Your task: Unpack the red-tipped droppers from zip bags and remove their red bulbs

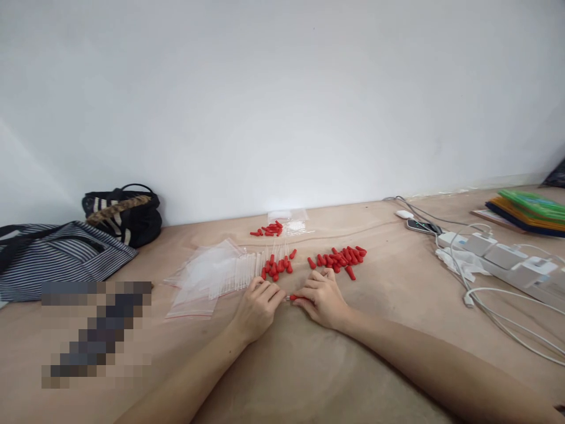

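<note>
My left hand (260,306) is closed on a thin clear dropper tube (286,298), most of it hidden by the fingers. In my right hand (324,299) a red rubber dropper bulb (293,297) is pinched, its end meeting the tube between the two hands. Just beyond my left hand lies a row of clear dropper tubes (241,271); several at its right end have red bulbs (276,266) on them. A pile of loose red bulbs (346,257) rests past my right hand.
Clear zip bags (194,280) lie left of the tubes. Farther back are more red bulbs (269,228) and tubes (295,226). Bags (66,259) stand at left near a blurred-out dark object (101,330). On the right are a power strip (507,259), cables and coloured folders (529,212).
</note>
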`<state>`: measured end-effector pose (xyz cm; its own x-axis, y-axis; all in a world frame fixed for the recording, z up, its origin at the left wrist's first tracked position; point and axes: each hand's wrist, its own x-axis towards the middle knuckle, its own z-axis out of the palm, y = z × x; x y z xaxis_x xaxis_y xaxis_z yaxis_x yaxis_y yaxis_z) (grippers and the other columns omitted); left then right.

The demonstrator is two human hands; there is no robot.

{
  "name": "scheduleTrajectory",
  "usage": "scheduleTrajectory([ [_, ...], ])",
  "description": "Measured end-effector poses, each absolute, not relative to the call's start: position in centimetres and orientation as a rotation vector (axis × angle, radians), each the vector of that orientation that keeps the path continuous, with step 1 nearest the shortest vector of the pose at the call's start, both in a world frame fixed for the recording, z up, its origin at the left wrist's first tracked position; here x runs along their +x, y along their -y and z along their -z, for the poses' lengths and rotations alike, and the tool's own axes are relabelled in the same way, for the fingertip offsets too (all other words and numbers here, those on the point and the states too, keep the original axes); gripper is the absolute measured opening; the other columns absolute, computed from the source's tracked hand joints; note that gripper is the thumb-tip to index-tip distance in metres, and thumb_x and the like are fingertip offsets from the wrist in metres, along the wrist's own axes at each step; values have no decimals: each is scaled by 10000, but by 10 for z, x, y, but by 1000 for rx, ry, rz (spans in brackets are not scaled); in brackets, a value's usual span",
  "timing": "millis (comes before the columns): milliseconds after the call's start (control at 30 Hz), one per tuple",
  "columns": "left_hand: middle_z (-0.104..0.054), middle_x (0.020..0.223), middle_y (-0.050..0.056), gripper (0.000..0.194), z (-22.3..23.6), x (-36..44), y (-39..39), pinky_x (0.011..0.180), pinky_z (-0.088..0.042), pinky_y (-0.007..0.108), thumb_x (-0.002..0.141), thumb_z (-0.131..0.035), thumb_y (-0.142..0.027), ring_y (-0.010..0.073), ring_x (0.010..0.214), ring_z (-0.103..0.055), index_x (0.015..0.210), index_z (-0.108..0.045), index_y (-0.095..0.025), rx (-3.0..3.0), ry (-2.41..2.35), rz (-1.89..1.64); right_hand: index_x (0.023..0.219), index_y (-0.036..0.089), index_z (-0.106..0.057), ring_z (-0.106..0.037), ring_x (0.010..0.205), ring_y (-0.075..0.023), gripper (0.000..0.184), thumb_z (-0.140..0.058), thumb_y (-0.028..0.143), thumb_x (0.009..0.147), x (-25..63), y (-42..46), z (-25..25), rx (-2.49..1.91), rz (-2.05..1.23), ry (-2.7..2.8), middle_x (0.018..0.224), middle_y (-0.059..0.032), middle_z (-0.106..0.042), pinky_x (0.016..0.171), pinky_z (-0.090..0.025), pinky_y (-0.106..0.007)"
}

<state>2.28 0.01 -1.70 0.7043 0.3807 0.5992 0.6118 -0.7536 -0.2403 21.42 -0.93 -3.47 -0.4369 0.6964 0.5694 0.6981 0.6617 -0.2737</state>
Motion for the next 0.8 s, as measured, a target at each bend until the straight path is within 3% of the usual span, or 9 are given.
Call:
scheduleTrajectory([
  [333,-574,652,12,305,18,8,-3,695,-320,311,873,-311,-133,138,637,-493,699,-557,-175,-2545,888,690,664,221,-649,-424,695,-122,189,-521,255,799,225,11,36,-1032,132,2182,560,14,-574,738,-182,-347],
  [567,-626,758,28,224,17,-17,-9,674,-388,286,882,-364,-231,162,727,-540,842,-579,-180,-2467,1181,909,808,286,-682,-450,722,-122,188,-502,337,824,234,5,38,-1258,208,1956,736,-5,-588,688,-189,-315],
  [700,-640,778,52,253,5,-23,-23,669,-436,272,855,-347,-254,171,741,-580,833,-581,-160,-2351,1532,1027,758,240,-667,-450,722,-141,204,-489,319,817,225,-3,35,-1355,254,1923,666,-10,-592,690,-186,-324],
  [800,-662,861,64,250,-5,-36,-37,685,-441,269,811,-360,-227,185,793,-606,861,-596,-161,-2195,1918,807,738,204,-640,-457,735,-163,213,-470,306,813,216,-18,32,-1459,338,1893,667,-29,-620,691,-181,-334],
])
